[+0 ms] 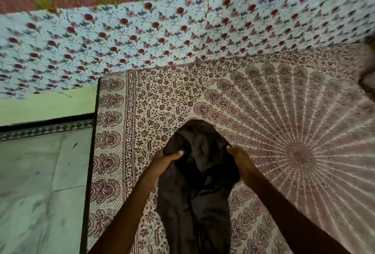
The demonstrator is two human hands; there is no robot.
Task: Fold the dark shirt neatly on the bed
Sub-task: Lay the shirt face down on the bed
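Head view: dark shirt (pixel 192 203) on mandala bedspread (pixel 263 111)

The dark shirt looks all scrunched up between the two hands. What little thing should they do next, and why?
Probably draw the left hand and right hand apart to spread the crumpled dark fabric shirt flat. Each hand grips its top, and it lies bunched between them on the maroon-patterned cream bedsheet; a neat fold likely needs it smooth first.

Both hands grip bunched dark shirt (pixel 194 182) over bed (pixel 263 111). Left hand (pixel 165 159) at 9 o'clock, right hand (pixel 240 159) at 3. Floor (pixel 40 182) at 8 o'clock.
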